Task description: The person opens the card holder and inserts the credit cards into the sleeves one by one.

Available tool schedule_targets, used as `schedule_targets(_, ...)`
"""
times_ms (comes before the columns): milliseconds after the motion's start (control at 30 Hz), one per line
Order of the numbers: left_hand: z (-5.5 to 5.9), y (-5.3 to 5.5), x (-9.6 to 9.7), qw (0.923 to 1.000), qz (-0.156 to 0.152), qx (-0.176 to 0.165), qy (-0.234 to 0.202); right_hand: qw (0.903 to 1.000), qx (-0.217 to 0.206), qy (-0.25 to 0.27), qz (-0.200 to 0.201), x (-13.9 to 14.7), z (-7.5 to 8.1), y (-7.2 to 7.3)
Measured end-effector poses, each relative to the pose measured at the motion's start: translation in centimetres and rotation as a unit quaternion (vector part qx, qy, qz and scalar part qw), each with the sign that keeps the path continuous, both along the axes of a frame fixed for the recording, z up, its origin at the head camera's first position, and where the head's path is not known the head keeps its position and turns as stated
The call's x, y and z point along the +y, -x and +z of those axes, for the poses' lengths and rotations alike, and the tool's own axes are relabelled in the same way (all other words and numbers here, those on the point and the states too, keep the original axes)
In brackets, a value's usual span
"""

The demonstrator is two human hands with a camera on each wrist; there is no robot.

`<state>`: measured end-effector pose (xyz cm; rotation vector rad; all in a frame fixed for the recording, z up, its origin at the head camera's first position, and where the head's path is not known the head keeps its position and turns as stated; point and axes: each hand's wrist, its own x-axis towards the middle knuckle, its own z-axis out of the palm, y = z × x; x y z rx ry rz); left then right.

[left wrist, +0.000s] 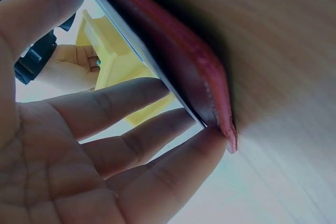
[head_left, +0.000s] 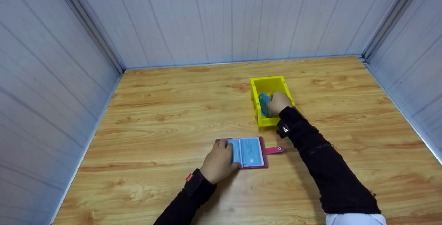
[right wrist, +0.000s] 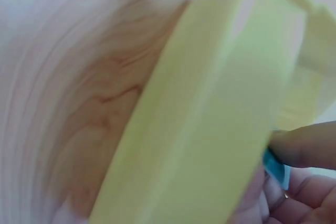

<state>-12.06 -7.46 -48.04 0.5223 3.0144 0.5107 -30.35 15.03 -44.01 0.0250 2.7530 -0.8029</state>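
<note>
An open card holder (head_left: pixel 253 151) with a dark red cover and clear sleeves lies on the table, a blue card showing in its right half. My left hand (head_left: pixel 218 162) lies over its left half, the fingers on the sleeve and the thumb by the lower edge near the fold. In the left wrist view, the fairly straight fingertips touch the edge of the cover (left wrist: pixel 210 77). My right hand (head_left: pixel 279 103) reaches into a yellow bin (head_left: pixel 261 122) and pinches a teal card (head_left: pixel 264 104) between thumb and fingers. Only the card's corner shows in the right wrist view.
A pink strap (head_left: pixel 275 150) with a metal snap sticks out to the right of the card holder, just in front of the bin. The wood-grain table (head_left: pixel 165 114) is bounded by pale panel walls (head_left: pixel 221 21) at the back and both sides.
</note>
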Motion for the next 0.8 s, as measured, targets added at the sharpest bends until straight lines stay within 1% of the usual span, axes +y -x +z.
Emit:
schedule_targets(67, 0.0, -0.1, 0.0, 1.0000, -0.002, 0.001, -0.002, 0.9997, 0.011, 0.020, -0.003, 0.4, 0.4, -0.2)
schedule_targets(200, 0.1, -0.1, 0.0, 1.0000, -0.003, 0.000, -0.007, 0.9970, 0.028, 0.070, -0.018, 1.0, 1.4, -1.0)
schedule_targets(267, 0.1, 0.0, 0.0, 1.0000, -0.002, -0.002, -0.007, 0.9942, 0.029, 0.100, -0.025, 1.2, 1.8, -1.6)
schedule_targets(367, 0.1, 0.0, 0.1, 1.0000, -0.001, -0.001, -0.004, 0.9899, 0.038, 0.134, -0.025, 1.4, 2.3, -2.5)
schedule_targets(467, 0.1, 0.0, 0.1, 1.0000, -0.001, -0.004, -0.002, 0.9850, 0.043, 0.165, -0.024, 1.6, 2.4, -3.5)
schedule_targets(500, 0.1, 0.0, 0.2, 1.0000, 0.000, -0.007, -0.002, 0.9834, 0.044, 0.174, -0.024, 1.7, 2.4, -3.9)
schedule_targets(633, 0.0, 0.0, 0.3, 0.9999, 0.004, -0.017, 0.001, 0.9763, 0.022, 0.214, -0.026, 2.1, 2.0, -5.5)
schedule_targets(733, 0.0, 0.0, 0.3, 0.9999, 0.002, -0.016, 0.002, 0.9714, 0.002, 0.236, -0.026, 2.3, 1.1, -6.7)
schedule_targets(800, 0.0, 0.0, 0.2, 0.9999, 0.001, -0.012, 0.003, 0.9692, 0.004, 0.245, -0.020, 2.3, 0.2, -7.5)
